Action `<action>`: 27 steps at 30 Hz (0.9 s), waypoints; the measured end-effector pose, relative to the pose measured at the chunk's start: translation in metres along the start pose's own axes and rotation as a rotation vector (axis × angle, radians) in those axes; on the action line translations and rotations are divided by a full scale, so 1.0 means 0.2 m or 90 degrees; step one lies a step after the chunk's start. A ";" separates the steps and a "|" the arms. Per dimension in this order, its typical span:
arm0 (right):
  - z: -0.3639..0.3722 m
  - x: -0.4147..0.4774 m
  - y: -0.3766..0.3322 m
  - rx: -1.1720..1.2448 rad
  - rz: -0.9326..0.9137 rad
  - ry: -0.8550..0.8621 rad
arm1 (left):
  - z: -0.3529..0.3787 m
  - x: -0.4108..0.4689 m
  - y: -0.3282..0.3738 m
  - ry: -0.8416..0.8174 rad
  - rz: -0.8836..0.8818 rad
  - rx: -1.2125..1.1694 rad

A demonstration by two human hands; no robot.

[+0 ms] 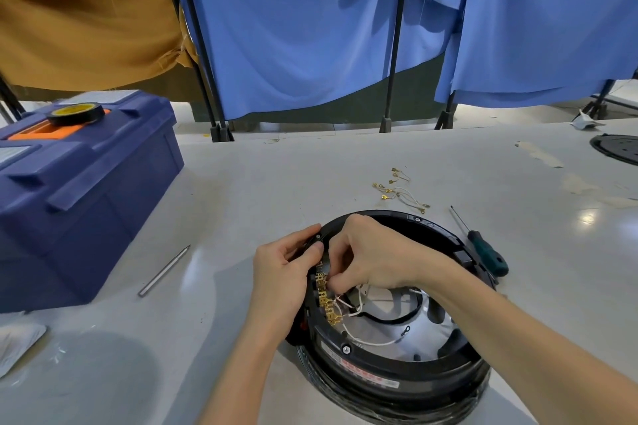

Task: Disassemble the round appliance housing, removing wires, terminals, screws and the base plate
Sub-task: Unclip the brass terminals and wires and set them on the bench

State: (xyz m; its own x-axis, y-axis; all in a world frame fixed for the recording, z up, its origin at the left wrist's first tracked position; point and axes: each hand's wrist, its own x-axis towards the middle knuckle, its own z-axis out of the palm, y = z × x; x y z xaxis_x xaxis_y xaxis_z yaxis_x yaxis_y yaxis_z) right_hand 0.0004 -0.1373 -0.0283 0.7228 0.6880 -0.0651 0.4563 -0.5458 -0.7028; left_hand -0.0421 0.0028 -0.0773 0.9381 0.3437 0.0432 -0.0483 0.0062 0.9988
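On the big grey bench [276, 176] the round black plastic housing [414, 386] sits right before me. My left hand [286, 272] grips its rim at 9 o'clock. My right hand [373, 255], the nearer one, pinches the top of the row of small gold metal terminals [324, 297], which runs from 12 to 6 o'clock.

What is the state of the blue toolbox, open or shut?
Shut: the blue toolbox has its lid lying flat on the body, and a roll of black tape rests on top.
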 end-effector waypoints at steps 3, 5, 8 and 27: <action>0.00 0.00 0.00 0.010 0.010 -0.002 | 0.00 0.00 0.00 -0.004 -0.002 0.001; 0.00 0.00 0.00 0.017 0.014 -0.005 | 0.00 0.00 0.00 -0.007 -0.001 0.003; 0.00 0.00 0.00 0.019 0.018 -0.010 | 0.00 0.00 0.00 -0.009 0.004 0.009; -0.05 -0.06 0.06 0.118 -0.019 -0.014 | 0.00 -0.02 0.03 0.010 0.012 0.028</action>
State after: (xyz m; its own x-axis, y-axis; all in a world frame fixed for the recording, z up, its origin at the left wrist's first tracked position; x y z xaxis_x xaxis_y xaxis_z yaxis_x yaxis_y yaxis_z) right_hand 0.0025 -0.1566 -0.0285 0.6980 0.7138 -0.0564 0.3719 -0.4288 -0.8233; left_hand -0.0458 0.0009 -0.0724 0.9316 0.3582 0.0622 -0.0509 -0.0410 0.9979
